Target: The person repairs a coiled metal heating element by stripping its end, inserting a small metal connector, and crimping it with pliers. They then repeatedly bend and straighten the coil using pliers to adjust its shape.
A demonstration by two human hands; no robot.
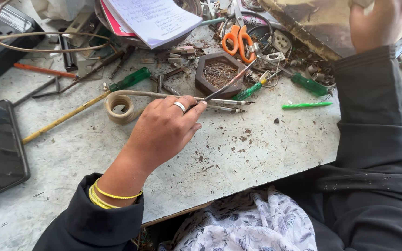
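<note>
a person in black sleeves sits at a scuffed grey workbench (pixel 266 139), a flowered cloth (pixel 252 223) in the lap. the left hand (pixel 166 125), ringed and bangled, is closed in a pinch around a thin metal rod (pixel 222 88) (possibly a soldering iron; too slim to tell). the rod's long axis runs from the fingertips up and to the right, its far tip resting over the hexagonal wooden dish (pixel 219 72) of brownish filings. just beyond lie green-handled screwdrivers (pixel 309 84) and orange scissors (pixel 238 41). farther right, the right hand (pixel 380 23) grips the edge of a tarnished metal sheet (pixel 317 23), well apart from the rod; the left hand alone is near the dish.
</note>
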